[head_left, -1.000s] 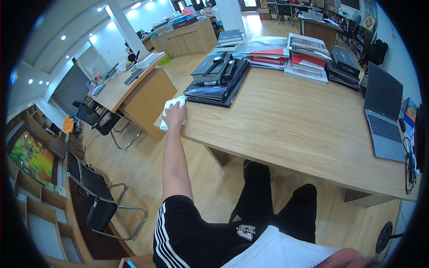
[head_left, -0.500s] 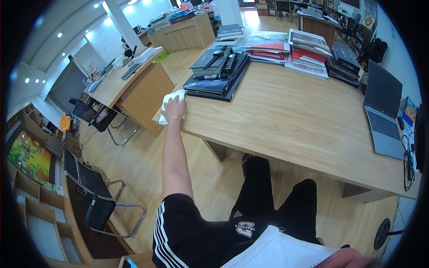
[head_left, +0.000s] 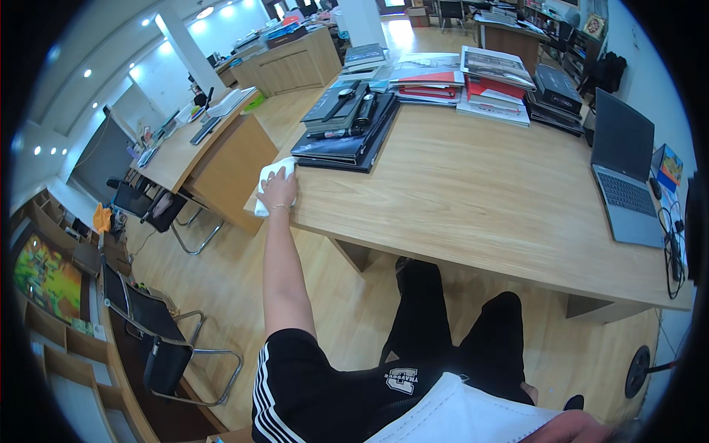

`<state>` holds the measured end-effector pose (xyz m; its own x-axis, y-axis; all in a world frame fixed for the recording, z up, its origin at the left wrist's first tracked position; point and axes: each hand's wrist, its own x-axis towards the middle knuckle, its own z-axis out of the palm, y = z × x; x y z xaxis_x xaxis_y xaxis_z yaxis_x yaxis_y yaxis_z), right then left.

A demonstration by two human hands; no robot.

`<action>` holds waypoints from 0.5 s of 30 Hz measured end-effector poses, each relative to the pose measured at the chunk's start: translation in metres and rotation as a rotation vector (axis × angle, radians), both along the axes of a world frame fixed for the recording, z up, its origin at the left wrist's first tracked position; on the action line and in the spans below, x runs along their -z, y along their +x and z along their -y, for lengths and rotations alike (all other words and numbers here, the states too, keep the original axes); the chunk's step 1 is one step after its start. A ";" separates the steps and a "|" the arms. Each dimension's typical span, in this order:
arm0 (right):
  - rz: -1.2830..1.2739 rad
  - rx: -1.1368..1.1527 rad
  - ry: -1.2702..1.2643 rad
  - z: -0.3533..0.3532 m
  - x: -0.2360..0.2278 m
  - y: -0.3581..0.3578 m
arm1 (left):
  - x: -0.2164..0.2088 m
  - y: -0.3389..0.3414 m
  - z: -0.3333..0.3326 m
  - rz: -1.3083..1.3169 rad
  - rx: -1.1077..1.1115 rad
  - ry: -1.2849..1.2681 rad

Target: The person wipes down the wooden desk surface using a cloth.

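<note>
1. Table (head_left: 450,184): open expanse at the frame's centre, reachable across the near edge.
2. Stack of dark folders and books (head_left: 326,149): obstacle left of centre, just beyond the left hand (head_left: 278,192) and white cloth (head_left: 281,163).
3. Paper piles (head_left: 496,68): barrier along the far edge, upper centre.
4. Open laptop (head_left: 624,164): raised screen obstructing the right side; tangled cables (head_left: 673,258) just beside it.

From the wearer's head, one wide fisheye looks forward and down across the near tabletop (head_left: 465,184).
</note>
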<state>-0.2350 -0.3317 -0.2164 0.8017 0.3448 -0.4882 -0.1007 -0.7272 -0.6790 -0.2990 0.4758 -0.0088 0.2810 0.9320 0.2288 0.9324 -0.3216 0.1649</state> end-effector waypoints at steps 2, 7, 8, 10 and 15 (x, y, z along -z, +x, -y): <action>-0.062 0.011 0.006 0.005 -0.001 -0.002 | -0.001 0.001 -0.001 0.002 -0.008 -0.014; -0.349 -0.014 0.037 0.012 -0.027 0.010 | -0.003 0.002 0.001 -0.014 -0.004 0.000; -0.405 -0.018 0.047 0.010 -0.032 0.012 | -0.002 0.002 0.002 -0.018 -0.006 -0.006; -0.519 -0.027 0.069 0.010 -0.037 0.015 | -0.002 0.002 0.003 -0.029 -0.009 -0.016; -0.277 -0.253 0.098 0.025 -0.003 0.023 | -0.001 0.000 0.002 -0.021 0.009 -0.024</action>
<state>-0.2119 -0.3565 -0.2134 0.5278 0.5706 -0.6291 -0.1152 -0.6858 -0.7186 -0.2993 0.4741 -0.0073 0.2937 0.9347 0.2003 0.9330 -0.3259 0.1526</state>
